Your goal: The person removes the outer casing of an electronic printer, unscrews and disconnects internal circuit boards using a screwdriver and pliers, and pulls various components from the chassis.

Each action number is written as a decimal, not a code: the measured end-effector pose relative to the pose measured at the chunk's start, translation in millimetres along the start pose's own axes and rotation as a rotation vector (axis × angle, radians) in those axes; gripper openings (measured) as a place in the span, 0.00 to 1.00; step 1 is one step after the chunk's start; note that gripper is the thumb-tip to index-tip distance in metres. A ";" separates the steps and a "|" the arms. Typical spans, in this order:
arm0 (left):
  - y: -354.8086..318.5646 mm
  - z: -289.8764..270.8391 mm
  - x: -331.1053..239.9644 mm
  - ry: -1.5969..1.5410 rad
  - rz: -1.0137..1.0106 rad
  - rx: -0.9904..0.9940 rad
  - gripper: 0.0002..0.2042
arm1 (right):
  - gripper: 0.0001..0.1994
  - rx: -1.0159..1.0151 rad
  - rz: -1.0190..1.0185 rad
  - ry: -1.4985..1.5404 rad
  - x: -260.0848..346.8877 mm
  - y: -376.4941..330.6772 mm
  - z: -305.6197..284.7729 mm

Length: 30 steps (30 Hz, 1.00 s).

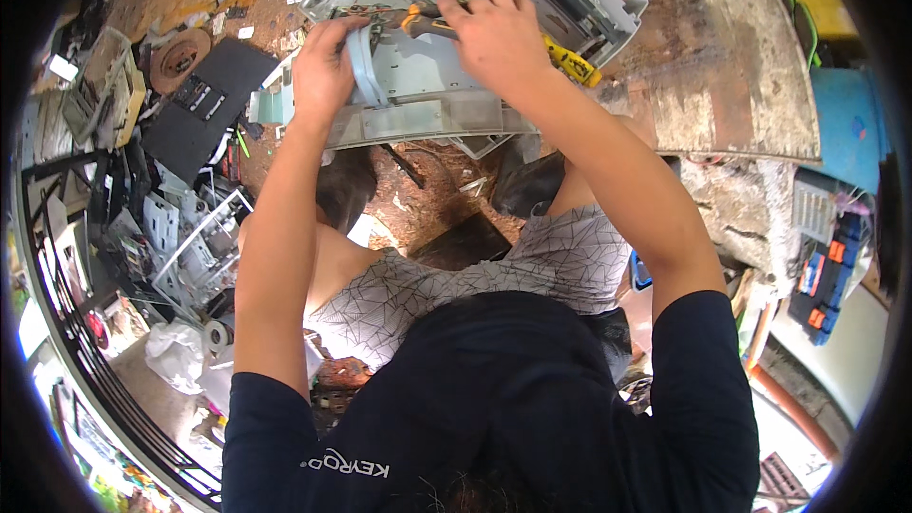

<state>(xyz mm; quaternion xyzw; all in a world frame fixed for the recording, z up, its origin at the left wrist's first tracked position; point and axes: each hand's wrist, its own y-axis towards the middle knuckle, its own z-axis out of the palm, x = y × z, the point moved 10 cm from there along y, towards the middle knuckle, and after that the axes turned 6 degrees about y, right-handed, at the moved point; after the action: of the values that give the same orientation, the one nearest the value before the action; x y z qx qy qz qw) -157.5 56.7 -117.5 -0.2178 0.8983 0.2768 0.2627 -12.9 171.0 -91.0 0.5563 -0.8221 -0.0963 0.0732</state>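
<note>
My right hand (502, 38) is closed round a pair of pliers (416, 21) with orange and black handles, its jaws pointing left. The jaws are close to thin wires near my left fingertips; whether they grip them I cannot tell. My left hand (323, 71) is closed, thumb and fingers pinching a light blue-grey flat ribbon cable (363, 66) that loops down beside it. Under both hands lies a grey plastic machine housing (427, 71), open, with a long dark roller or bar on its far right side. A yellow-handled tool (575, 65) lies on the housing beside my right wrist.
The housing rests on a worn wooden bench (708, 66). To the left are a black flat panel (204, 100), a brown round disc (179, 59) and heaped scrap parts. A blue container (845, 119) and an orange-blue rack (826, 275) stand at right. A black metal railing (76, 332) runs lower left.
</note>
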 end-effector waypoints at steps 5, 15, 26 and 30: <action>1.6 -1.3 2.4 0.064 -0.024 -0.088 0.11 | 0.24 -0.007 -0.003 -0.030 5.7 -3.6 7.0; 5.2 0.7 1.8 0.136 0.008 -0.109 0.08 | 0.22 0.013 0.017 -0.045 9.0 -1.6 -1.4; 4.1 3.8 5.1 0.116 -0.021 -0.079 0.15 | 0.21 0.031 -0.001 -0.048 17.8 2.1 -0.1; 4.5 3.9 5.7 0.116 -0.046 -0.066 0.15 | 0.18 0.064 0.003 -0.038 16.3 3.1 1.6</action>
<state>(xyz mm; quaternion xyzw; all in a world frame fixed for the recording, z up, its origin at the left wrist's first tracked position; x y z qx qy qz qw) -162.8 61.1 -121.9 -0.2628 0.8970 0.2873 0.2094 -22.0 157.0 -91.6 0.5554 -0.8267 -0.0802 0.0399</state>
